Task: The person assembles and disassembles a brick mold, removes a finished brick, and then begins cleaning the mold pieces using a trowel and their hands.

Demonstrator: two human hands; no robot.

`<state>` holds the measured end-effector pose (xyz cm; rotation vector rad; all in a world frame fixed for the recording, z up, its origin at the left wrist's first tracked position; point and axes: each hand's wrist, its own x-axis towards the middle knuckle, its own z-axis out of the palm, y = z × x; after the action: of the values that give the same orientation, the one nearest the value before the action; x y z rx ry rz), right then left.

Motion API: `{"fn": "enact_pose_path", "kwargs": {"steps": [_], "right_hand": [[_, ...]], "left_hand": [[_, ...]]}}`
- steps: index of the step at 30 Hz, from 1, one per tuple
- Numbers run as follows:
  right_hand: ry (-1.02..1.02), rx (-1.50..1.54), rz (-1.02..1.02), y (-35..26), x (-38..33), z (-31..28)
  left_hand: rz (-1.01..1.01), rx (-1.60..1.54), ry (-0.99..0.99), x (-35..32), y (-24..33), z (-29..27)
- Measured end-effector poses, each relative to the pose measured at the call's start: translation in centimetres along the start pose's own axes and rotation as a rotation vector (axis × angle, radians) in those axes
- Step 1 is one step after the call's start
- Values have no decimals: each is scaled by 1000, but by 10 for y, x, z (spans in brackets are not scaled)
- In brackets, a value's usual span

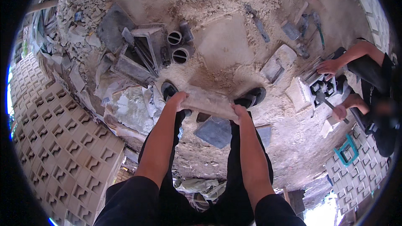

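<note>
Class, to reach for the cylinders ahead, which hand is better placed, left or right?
Probably the left hand: it grips the left end of the slab, closer to the cylinders. The right hand, at the slab's other end, looks farther away.

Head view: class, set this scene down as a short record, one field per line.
Held item: pale, dusty slab
Left hand: grips the slab's left end
Right hand: grips its right end
Co-worker: at right, one hand on a long-handled tool
Beyond left sandal: two hollow cylinders
Far left: stacked pale blocks
Lower right: teal frame
</note>
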<state>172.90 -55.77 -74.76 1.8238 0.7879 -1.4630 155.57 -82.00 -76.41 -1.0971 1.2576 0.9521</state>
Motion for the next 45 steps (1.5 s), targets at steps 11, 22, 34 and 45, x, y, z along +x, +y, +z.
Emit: {"fn": "enact_pose_path", "kwargs": {"steps": [11,22,34,45], "right_hand": [[-186,19,-188,-243,16,-26],[-41,-108,-317,-245,-45,-54],[-83,-661,-190,-257,28,-87],[-74,-303,-325,-272,-67,-71]], "left_hand": [[146,-60,69,14,194,87],[360,-4,-99,-81,209,127],[88,-397,-269,59,140,133],[583,851,27,-54,174,135]]}}
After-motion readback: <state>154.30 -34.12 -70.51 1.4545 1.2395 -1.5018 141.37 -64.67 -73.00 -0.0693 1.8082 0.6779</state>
